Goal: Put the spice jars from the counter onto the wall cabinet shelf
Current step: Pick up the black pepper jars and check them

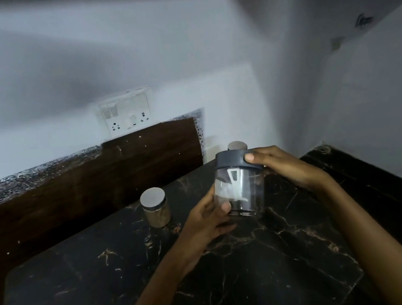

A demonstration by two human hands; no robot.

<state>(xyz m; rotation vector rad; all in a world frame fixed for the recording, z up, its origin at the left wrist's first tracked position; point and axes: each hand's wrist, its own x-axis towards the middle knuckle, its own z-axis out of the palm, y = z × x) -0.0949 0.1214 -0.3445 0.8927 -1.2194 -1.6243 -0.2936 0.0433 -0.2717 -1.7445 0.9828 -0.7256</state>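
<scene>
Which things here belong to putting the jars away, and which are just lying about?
Job: clear jar in left hand and right hand; small jar on the counter; back jar, partly hidden.
Lying about: wall socket; brown board.

— What of the far jar (237, 145)?
— Mostly hidden, at twelve o'clock behind the clear jar (240, 190); its contents cannot be told.
— And the left hand (204, 223)?
— Its fingers are hidden behind that jar; only the thumb (225, 207) shows.
</scene>
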